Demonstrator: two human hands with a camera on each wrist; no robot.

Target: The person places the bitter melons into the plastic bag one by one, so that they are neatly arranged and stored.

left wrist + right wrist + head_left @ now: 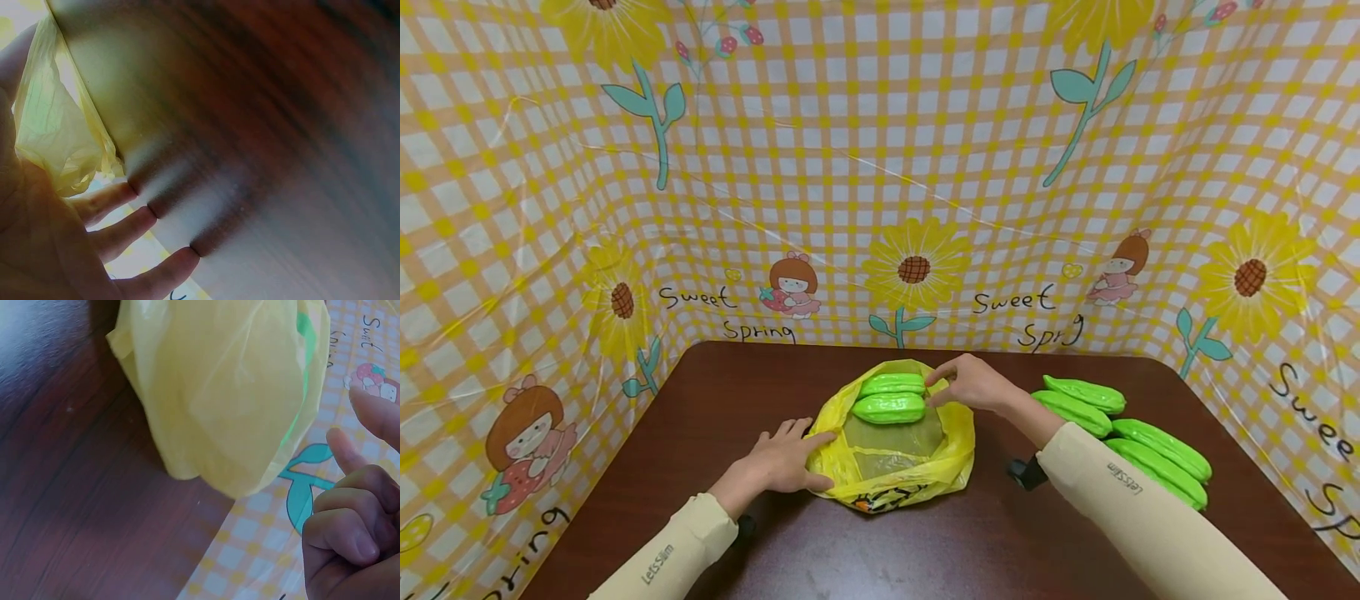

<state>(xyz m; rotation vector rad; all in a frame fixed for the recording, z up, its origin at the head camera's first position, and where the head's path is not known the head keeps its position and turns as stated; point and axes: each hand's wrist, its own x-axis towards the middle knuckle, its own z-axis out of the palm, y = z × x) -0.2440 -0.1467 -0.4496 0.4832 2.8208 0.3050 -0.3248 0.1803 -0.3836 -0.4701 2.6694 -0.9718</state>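
Note:
A yellow plastic bag (pixel 958 450) lies on the table with its mouth spread wide. Inside, toward its far side, two glossy green ridged gourds (pixel 889 408) lie side by side. My left hand (pixel 778 457) rests at the bag's left edge, thumb and index finger against the plastic. In the left wrist view, straight fingers (pixel 125 239) of that hand touch the tabletop. Above the bag's right rim, my right hand (pixel 973 385) is beside the gourds' right ends. Its thumb and index finger stand apart with nothing between them, while the other fingers (pixel 350 528) curl in.
Several more green gourds (pixel 1157 450) lie on the right side of the dark wooden table (pixel 700 392), beyond my right forearm. A checked cloth (pixel 850 167) with sunflowers hangs behind and along both sides.

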